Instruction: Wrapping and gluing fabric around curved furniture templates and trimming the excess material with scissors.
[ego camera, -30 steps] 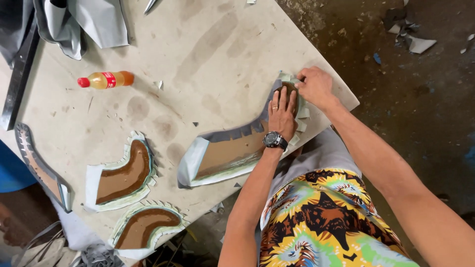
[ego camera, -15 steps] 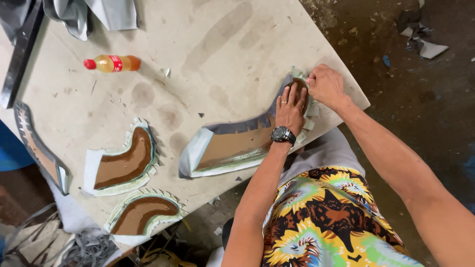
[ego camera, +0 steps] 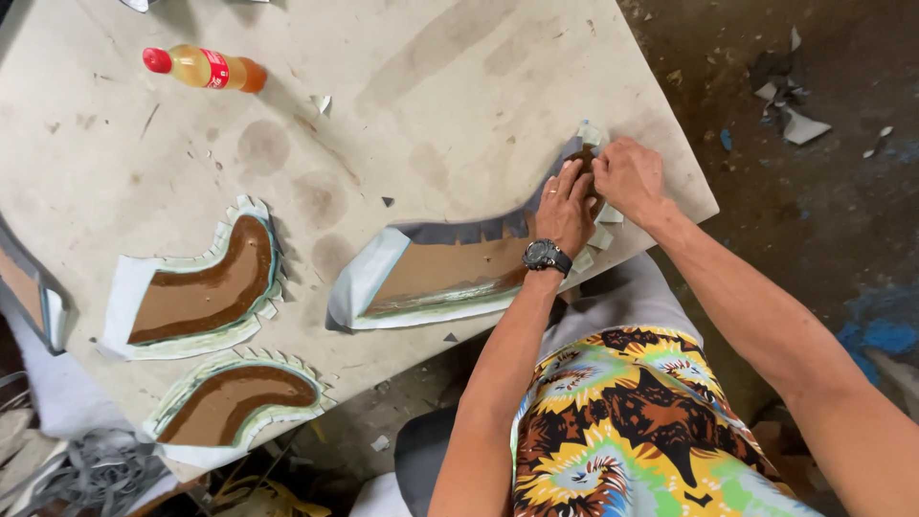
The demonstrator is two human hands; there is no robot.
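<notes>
A long curved brown board piece (ego camera: pixel 450 268), wrapped in pale grey fabric with notched edges, lies on the worn table (ego camera: pixel 431 86) near its front edge. My left hand (ego camera: pixel 565 206), with a black wristwatch, presses flat on the piece's right end. My right hand (ego camera: pixel 627 177) sits right beside it, fingers pinching the fabric tabs at that same end. Both hands touch each other over the tip, which they hide.
Two smaller curved brown pieces (ego camera: pixel 206 287) (ego camera: pixel 235 397) with folded fabric edges lie at the left. A small bottle (ego camera: pixel 201 67) with a red cap lies at the back left. Another covered piece (ego camera: pixel 29 297) shows at the left edge. Fabric scraps (ego camera: pixel 795 120) litter the dark floor.
My two hands have drawn together over the right tip of the long piece. The camera has shifted a little, so the table sits lower and further left.
</notes>
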